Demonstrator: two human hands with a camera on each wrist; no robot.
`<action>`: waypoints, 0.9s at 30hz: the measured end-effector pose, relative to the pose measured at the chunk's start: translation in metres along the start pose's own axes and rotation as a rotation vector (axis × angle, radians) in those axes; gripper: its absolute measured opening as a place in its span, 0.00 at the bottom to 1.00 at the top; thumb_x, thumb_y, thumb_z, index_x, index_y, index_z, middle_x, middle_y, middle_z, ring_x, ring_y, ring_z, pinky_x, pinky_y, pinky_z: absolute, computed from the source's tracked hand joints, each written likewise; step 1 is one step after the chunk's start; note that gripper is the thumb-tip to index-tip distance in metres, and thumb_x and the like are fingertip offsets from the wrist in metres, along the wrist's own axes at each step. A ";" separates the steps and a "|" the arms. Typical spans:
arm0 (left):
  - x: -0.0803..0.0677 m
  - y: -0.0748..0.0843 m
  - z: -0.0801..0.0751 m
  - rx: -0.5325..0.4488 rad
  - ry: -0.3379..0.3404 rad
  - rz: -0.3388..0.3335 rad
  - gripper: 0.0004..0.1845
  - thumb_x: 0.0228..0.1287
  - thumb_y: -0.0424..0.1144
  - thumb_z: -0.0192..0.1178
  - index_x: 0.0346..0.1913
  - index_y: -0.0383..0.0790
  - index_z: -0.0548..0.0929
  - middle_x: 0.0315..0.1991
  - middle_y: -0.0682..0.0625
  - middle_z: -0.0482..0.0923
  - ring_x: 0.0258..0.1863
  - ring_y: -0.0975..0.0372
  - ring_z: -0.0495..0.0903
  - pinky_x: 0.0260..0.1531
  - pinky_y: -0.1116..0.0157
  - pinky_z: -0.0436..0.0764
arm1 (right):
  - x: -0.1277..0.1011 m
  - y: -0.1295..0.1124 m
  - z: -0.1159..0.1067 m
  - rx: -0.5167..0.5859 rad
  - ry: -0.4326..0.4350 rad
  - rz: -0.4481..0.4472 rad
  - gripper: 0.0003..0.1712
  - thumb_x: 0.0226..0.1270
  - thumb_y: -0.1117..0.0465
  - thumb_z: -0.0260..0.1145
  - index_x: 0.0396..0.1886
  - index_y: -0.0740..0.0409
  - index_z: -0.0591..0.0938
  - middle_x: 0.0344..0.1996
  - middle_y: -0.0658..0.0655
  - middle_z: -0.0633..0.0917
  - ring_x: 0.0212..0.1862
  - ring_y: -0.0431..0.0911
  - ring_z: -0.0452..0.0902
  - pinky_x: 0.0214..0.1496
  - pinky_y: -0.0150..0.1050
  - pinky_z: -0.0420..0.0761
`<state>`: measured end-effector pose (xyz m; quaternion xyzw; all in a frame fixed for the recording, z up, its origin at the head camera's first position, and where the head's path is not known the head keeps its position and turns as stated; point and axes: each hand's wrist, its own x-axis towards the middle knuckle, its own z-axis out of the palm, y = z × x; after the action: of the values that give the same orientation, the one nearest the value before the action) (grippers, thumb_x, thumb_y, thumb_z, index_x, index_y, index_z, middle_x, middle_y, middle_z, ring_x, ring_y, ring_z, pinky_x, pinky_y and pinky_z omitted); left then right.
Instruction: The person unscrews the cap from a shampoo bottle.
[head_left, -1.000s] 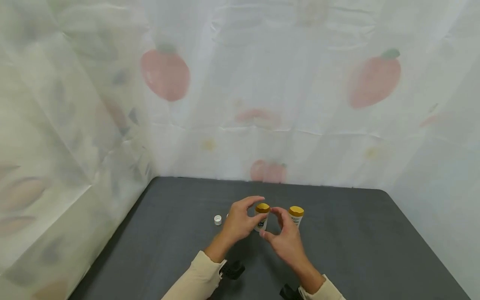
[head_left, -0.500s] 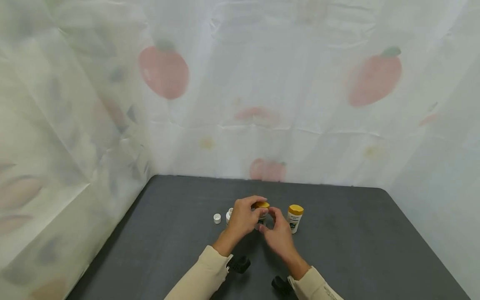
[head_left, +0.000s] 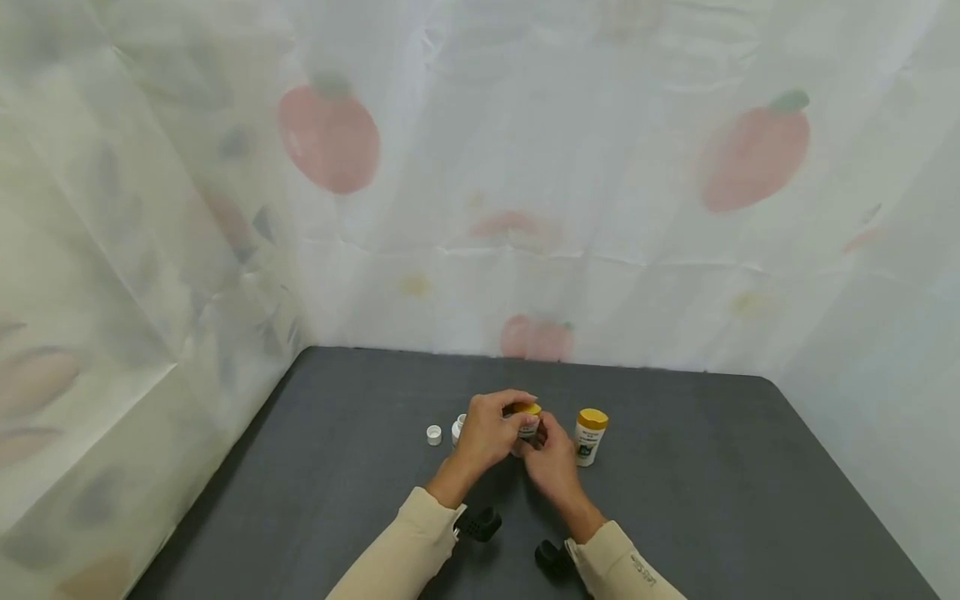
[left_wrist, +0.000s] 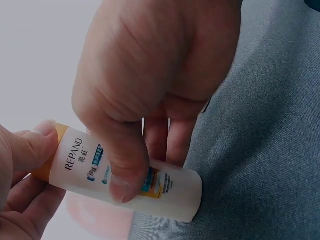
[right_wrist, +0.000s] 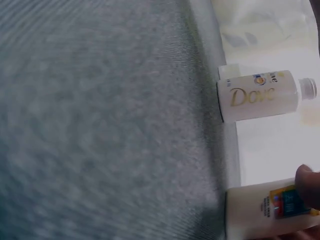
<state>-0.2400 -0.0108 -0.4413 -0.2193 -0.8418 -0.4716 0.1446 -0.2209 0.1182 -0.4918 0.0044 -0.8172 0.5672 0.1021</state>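
**Inspector:** Two hands meet on one small white bottle [head_left: 527,425] with a yellow cap [head_left: 528,408], just below the middle of the head view, over the dark table [head_left: 750,483]. State the grip.

**Assistant:** The left hand [head_left: 483,433] has its fingers curled around the bottle body; the left wrist view shows the thumb [left_wrist: 125,165] pressed across the label. The right hand [head_left: 551,454] pinches at the cap end, one fingertip [left_wrist: 40,145] lying on the yellow rim.

**Inspector:** Handling?

**Assistant:** Judged light and rigid, a smooth plastic wall that could slip under a loose hold. The body is the sound place to clamp; the cap suits a fingertip pinch for turning.

**Inspector:** Surroundings?

**Assistant:** A second yellow-capped bottle [head_left: 589,435] stands upright just to the right of the hands. Left of them stands a small white bottle without a cap [head_left: 457,430], and further left a loose white cap [head_left: 434,434] lies on the table.

**Inspector:** What does one view give that another withholds?

**Assistant:** The left wrist view alone reads the label, "REPAND", and shows the held bottle tilted. The right wrist view alone shows the uncapped bottle [right_wrist: 260,95] marked "Dove", its neck open; there the right hand appears only as a fingertip at the frame's lower right edge. The head view alone gives the whole layout and the printed curtain [head_left: 525,167] behind.
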 end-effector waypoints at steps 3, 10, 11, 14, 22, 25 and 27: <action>0.000 0.001 0.000 -0.011 -0.010 0.002 0.12 0.66 0.36 0.72 0.51 0.42 0.91 0.47 0.45 0.92 0.46 0.55 0.91 0.45 0.62 0.89 | 0.000 0.003 0.001 0.004 0.020 -0.014 0.15 0.66 0.68 0.73 0.52 0.61 0.83 0.51 0.63 0.89 0.50 0.53 0.88 0.49 0.42 0.87; 0.000 0.007 -0.005 -0.051 0.005 -0.011 0.11 0.65 0.35 0.72 0.49 0.43 0.92 0.45 0.47 0.92 0.44 0.57 0.91 0.44 0.64 0.89 | -0.005 0.000 -0.001 0.029 0.054 -0.082 0.12 0.64 0.70 0.73 0.47 0.60 0.85 0.45 0.61 0.91 0.42 0.44 0.84 0.40 0.31 0.82; 0.000 0.009 -0.007 -0.059 0.006 -0.011 0.11 0.65 0.35 0.73 0.49 0.43 0.92 0.45 0.47 0.92 0.44 0.57 0.91 0.44 0.64 0.88 | -0.005 -0.001 -0.002 0.034 0.061 -0.097 0.12 0.64 0.71 0.73 0.47 0.61 0.85 0.44 0.61 0.90 0.40 0.43 0.83 0.39 0.30 0.82; 0.001 0.015 -0.010 -0.084 -0.002 -0.009 0.11 0.65 0.35 0.73 0.49 0.42 0.92 0.45 0.47 0.92 0.45 0.57 0.91 0.45 0.65 0.89 | -0.007 -0.006 -0.005 0.029 0.081 -0.137 0.12 0.63 0.72 0.73 0.46 0.61 0.85 0.40 0.61 0.90 0.36 0.42 0.80 0.36 0.31 0.80; 0.005 0.029 -0.023 -0.149 -0.004 -0.006 0.11 0.65 0.35 0.72 0.50 0.43 0.92 0.46 0.47 0.92 0.45 0.58 0.91 0.45 0.65 0.89 | -0.010 -0.020 -0.017 0.045 0.036 -0.198 0.21 0.69 0.68 0.73 0.60 0.56 0.84 0.52 0.59 0.89 0.51 0.49 0.87 0.50 0.35 0.86; 0.006 0.034 -0.027 -0.174 -0.012 0.002 0.12 0.66 0.35 0.72 0.51 0.44 0.91 0.47 0.47 0.92 0.44 0.58 0.91 0.45 0.64 0.89 | -0.010 -0.025 -0.020 0.062 0.027 -0.229 0.21 0.69 0.67 0.73 0.61 0.56 0.83 0.53 0.59 0.89 0.51 0.50 0.88 0.49 0.32 0.86; 0.007 0.038 -0.030 -0.199 -0.018 0.010 0.12 0.67 0.36 0.72 0.52 0.44 0.91 0.48 0.47 0.91 0.45 0.58 0.91 0.45 0.62 0.89 | -0.010 -0.029 -0.023 0.066 0.028 -0.254 0.20 0.68 0.67 0.73 0.59 0.57 0.84 0.50 0.59 0.90 0.47 0.49 0.88 0.45 0.31 0.85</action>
<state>-0.2256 -0.0176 -0.3949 -0.2410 -0.7909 -0.5501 0.1171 -0.2041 0.1285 -0.4588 0.1035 -0.7894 0.5764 0.1841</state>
